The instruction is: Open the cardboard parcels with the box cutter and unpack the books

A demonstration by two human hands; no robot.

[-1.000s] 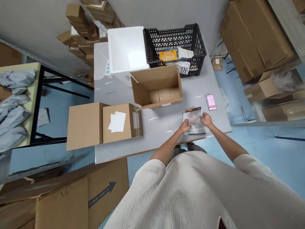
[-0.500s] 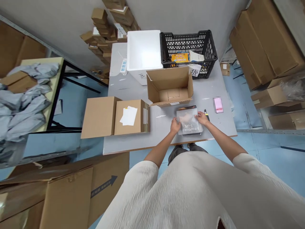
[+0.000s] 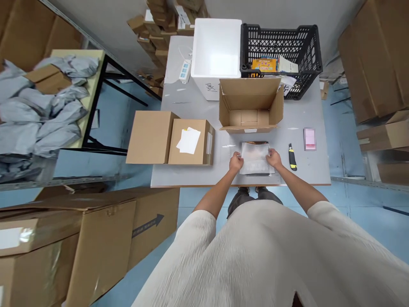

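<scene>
A dark-covered book (image 3: 257, 142) lies flat near the table's front edge, mostly covered by a translucent whitish plastic sheet or bag (image 3: 254, 160). Whether the plastic wraps around the book or only rests over it I cannot tell. My left hand (image 3: 236, 162) is closed on the plastic's left edge, thumb on top. On the opposite edge, my right hand (image 3: 274, 158) pinches it in the same way. Just beyond the book stands an open cardboard box (image 3: 251, 121), showing its bare inner bottom. A black and yellow utility knife (image 3: 292, 157) lies right of my right hand.
Two closed cardboard boxes (image 3: 151, 136) sit at the table's left. Along the back are a white foam bin (image 3: 217, 51), a power strip (image 3: 185, 71) and a black crate (image 3: 281, 34) with books. A pink-screened phone (image 3: 309, 139) lies at the right. Grey parcels (image 3: 47, 106) fill a side table.
The plastic now covers the book's printed cover, whose lettering showed before. My right hand has shifted away from the utility knife, which is now fully visible. The camera view has moved.
</scene>
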